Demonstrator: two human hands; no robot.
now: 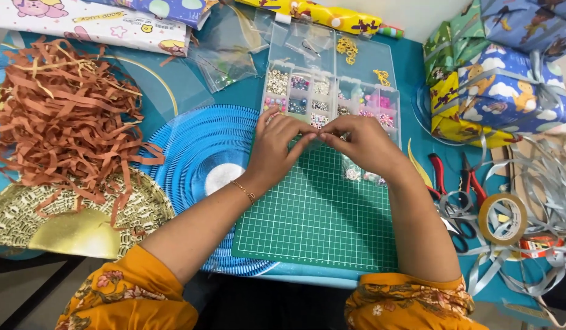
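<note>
Two hands met fingertip to fingertip over the far edge of the green cutting mat: our left hand and right hand pinched together at one spot; whatever they pinched was too small to tell. Just beyond them lay the clear bead organiser box, its compartments holding coloured beads. Right of the mat we noted red-handled pliers and a tape roll. Farther right stood wrapped gift boxes, blue, green and yellow, tied with silver ribbon. Brown paper shreds lay far left.
</note>
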